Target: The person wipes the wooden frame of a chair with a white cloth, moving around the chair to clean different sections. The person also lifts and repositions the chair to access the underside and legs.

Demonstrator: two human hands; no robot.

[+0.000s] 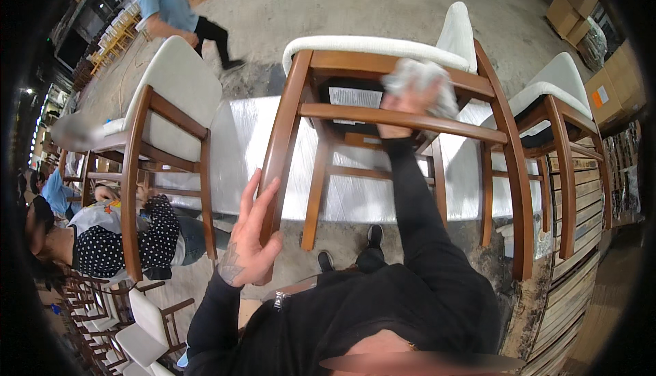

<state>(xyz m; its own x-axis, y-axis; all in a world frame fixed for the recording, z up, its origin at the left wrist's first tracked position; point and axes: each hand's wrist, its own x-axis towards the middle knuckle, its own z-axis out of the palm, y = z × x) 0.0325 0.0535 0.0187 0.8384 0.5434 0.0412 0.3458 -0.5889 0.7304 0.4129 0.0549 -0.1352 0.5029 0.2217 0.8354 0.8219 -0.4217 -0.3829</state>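
A wooden chair (274, 150) with a white upholstered seat stands in front of me on a surface covered in shiny plastic wrap. My right hand (412, 102) reaches across its lower rail and presses a crumpled white cloth (437, 83) against the frame below the seat. Part of that hand is hidden by the cloth. My left hand (251, 243) rests against the chair's left leg, its fingers stretched out and the thumb apart. A white label (355, 96) shows on the dark underside of the seat.
Similar chairs flank this one, at left (174, 78) and right (564, 89). The plastic-wrapped surface (239, 164) runs beneath them. A person in a polka-dot top (102, 243) works at left; another in blue (171, 3) is farther back. Cardboard boxes (608, 92) and wooden slats (570, 232) line the right.
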